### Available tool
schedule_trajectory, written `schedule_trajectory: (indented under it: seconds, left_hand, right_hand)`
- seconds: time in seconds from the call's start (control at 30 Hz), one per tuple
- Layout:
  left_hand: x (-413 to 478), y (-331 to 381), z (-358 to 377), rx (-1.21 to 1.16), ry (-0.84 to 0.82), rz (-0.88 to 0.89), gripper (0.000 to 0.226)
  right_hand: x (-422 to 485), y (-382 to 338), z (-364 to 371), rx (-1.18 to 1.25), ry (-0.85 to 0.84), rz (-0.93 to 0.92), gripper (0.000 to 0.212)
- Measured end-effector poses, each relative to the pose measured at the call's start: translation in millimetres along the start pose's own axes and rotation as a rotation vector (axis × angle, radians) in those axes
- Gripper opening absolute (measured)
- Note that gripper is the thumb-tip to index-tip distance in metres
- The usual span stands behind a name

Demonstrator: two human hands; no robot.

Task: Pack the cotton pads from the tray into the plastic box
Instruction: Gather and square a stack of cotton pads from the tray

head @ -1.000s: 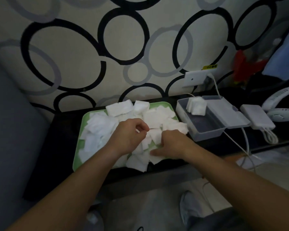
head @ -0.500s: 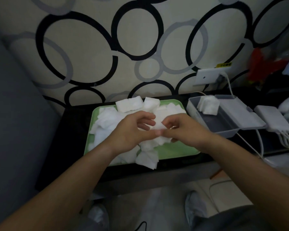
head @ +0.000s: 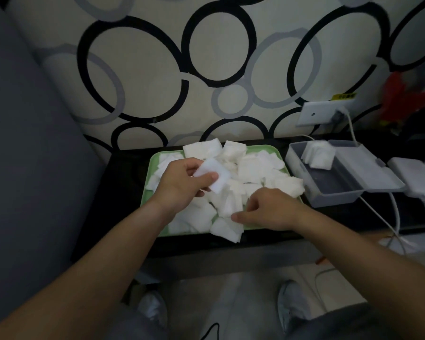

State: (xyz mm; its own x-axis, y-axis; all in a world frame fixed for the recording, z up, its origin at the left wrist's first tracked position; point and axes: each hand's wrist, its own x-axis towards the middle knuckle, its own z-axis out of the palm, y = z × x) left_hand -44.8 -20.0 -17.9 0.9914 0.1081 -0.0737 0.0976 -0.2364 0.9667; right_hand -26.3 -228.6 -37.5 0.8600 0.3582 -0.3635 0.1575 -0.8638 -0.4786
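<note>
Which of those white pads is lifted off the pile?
The square white cotton pad pinched in the left hand's grip, above the green tray; the rest lie in it or in the grey plastic box.

Plastic box (head: 336,198) open-topped, pads (head: 318,155) crowding its far corner

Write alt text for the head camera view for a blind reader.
A person's left hand holds a few cotton pads above a green tray heaped with more, while the right hand digs into the heap. An open plastic box beside it holds several pads.

Single head-worn view, looking forward and down, close over the tray (head: 155,160), wide-angle
</note>
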Motion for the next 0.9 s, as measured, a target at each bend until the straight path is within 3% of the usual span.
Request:
schedule_trajectory:
  seconds: [0.33,0.5,0.67,0.77,0.9]
  left_hand:
    - [-0.3,0.1,-0.9,0.014,0.013,-0.002,0.005]
    - [1.2,0.0,-2.8,0.022,0.016,-0.007,0.004]
    - [2.2,-0.9,-5.7,-0.032,0.029,-0.059,0.011]
    - [2.3,1.4,-4.5,-0.129,0.031,-0.098,0.015]
    - [2.1,4.7,2.2,-0.223,0.035,-0.129,0.023]
  right_hand:
    - [1.9,-14.9,31.5,-0.182,0.034,0.041,0.055]
    - [7.6,-12.3,30.2,0.061,-0.029,-0.003,0.045]
    - [1.3,-6.2,6.7,0.207,-0.084,-0.05,0.015]
    - [-4.2,-0.7,-8.2,0.486,-0.12,-0.128,0.009]
    - [-2.5,2.7,-18.4,0.813,-0.044,-0.216,0.01]
